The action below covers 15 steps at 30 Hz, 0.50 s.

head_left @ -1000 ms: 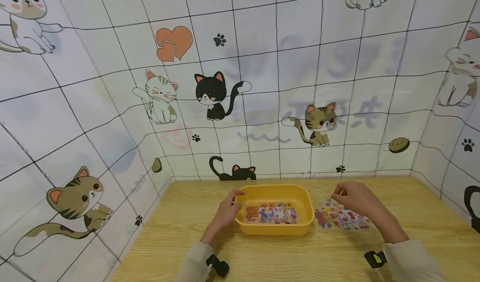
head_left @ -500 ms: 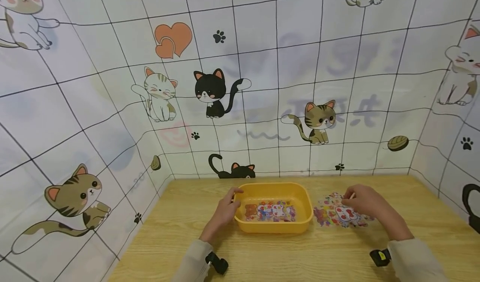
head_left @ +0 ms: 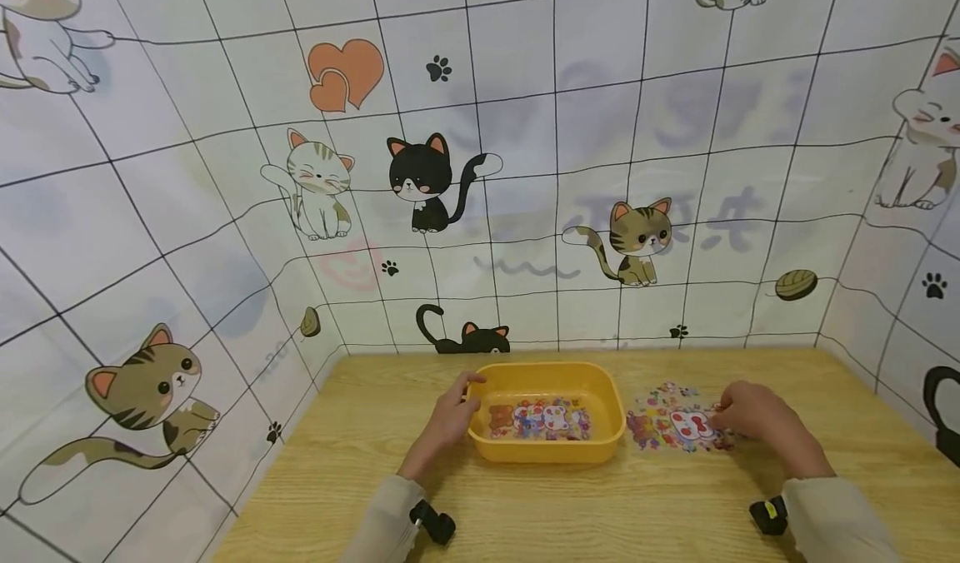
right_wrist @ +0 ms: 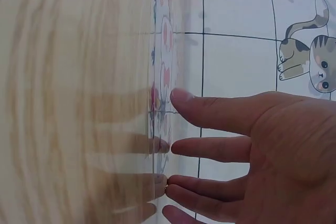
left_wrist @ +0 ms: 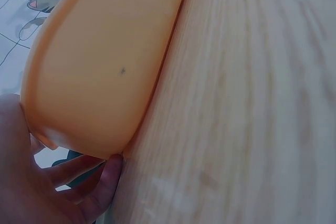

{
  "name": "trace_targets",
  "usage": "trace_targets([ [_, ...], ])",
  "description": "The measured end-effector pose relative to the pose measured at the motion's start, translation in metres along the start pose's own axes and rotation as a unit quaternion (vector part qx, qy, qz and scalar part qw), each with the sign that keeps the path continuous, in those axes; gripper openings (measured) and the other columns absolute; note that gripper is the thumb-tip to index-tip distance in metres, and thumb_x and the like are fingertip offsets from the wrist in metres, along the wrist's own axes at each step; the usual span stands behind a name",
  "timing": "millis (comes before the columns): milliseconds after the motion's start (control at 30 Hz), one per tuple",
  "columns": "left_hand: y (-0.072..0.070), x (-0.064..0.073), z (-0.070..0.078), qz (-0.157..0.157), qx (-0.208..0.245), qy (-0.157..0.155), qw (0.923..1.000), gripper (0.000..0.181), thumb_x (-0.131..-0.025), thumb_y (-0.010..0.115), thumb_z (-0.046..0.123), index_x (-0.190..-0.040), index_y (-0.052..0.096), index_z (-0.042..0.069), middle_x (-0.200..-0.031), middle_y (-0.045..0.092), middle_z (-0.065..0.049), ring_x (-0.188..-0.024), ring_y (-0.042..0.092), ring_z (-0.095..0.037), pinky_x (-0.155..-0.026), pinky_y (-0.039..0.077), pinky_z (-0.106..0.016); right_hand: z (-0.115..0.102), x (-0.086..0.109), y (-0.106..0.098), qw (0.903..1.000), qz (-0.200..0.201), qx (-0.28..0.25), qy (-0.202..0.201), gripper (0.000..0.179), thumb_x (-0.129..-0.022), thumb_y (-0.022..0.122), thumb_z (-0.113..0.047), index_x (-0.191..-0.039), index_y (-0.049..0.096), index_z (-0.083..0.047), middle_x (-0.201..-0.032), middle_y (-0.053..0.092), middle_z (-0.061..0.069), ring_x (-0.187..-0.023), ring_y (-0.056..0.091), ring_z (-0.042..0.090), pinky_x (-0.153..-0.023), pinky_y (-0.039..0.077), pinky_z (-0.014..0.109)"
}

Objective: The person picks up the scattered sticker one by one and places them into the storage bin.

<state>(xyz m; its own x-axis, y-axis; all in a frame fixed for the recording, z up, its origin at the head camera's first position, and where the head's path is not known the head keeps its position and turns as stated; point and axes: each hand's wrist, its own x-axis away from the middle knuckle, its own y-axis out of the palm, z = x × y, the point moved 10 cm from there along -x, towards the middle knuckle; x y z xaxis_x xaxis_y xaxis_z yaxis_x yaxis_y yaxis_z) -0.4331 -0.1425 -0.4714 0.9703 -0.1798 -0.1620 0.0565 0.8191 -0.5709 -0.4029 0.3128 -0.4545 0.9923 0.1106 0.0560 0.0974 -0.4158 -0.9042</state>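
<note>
My left hand (head_left: 450, 417) holds the left end of a yellow plastic basin (head_left: 547, 453), with one finger over its rim. In the left wrist view, the fingers (left_wrist: 107, 177) reach the lower edge of the basin wall (left_wrist: 105, 66). Inside the basin lie colourful stickers (head_left: 555, 419) with bear and white cartoon faces. To its right, a clear sticker sheet (head_left: 667, 421) with a red-and-white cartoon face lies on the table. At that sheet's right side is my right hand (head_left: 761, 421). The right wrist view shows its fingers (right_wrist: 212, 149) extended, tips right at the sheet, nothing visibly pinched.
The wood-grain table (head_left: 525, 513) bears the basin and the sheet side by side. A white cat-patterned wall covering (head_left: 525, 296) stands along its back and both sides. Black devices (head_left: 768, 515) are strapped at both wrists.
My right hand has moved right across the sticker sheet, uncovering its back and middle part; its thumb and fingertips no longer look pinched together. The left hand keeps its hold on the basin.
</note>
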Motion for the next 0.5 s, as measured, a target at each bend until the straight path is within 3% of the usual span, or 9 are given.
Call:
trace_targets([
  [133,-0.0005,0.0001,0.0004,0.001,-0.001,-0.001,1.0000,0.036,-0.099,0.049,0.013,-0.134,0.057,0.017,-0.143,0.058,-0.021,-0.112,0.063,-0.031,-0.090,0.054,-0.045,-0.0002,-0.0004,0.0009,0.9998,0.011,0.017,-0.008,0.032,-0.087,0.079,-0.029,-0.081,0.065,-0.001,-0.073,0.055,0.004,-0.067,0.045,0.019,-0.060,0.034,0.033],
  [333,-0.0010,-0.0002,0.0016,0.003,0.002,0.002,1.0000,0.036,-0.099,0.049,0.012,-0.134,0.056,0.017,-0.136,0.060,-0.022,-0.105,0.062,-0.028,-0.084,0.054,-0.040,0.0015,-0.0003,0.0037,0.9997,0.022,0.014,0.002,0.038,-0.083,0.083,-0.031,-0.066,0.054,-0.013,-0.063,0.038,-0.003,-0.060,0.035,0.014,-0.056,0.029,0.032],
  [500,-0.0011,0.0018,0.0031,0.002,0.006,0.004,1.0000,0.036,-0.100,0.048,0.011,-0.135,0.056,0.016,-0.136,0.061,-0.022,-0.104,0.064,-0.028,-0.082,0.054,-0.038,0.0038,-0.0010,0.0073,0.9997,0.019,0.012,0.010,0.042,-0.083,0.082,-0.031,-0.060,0.050,-0.017,-0.059,0.034,-0.006,-0.058,0.032,0.013,-0.055,0.028,0.031],
])
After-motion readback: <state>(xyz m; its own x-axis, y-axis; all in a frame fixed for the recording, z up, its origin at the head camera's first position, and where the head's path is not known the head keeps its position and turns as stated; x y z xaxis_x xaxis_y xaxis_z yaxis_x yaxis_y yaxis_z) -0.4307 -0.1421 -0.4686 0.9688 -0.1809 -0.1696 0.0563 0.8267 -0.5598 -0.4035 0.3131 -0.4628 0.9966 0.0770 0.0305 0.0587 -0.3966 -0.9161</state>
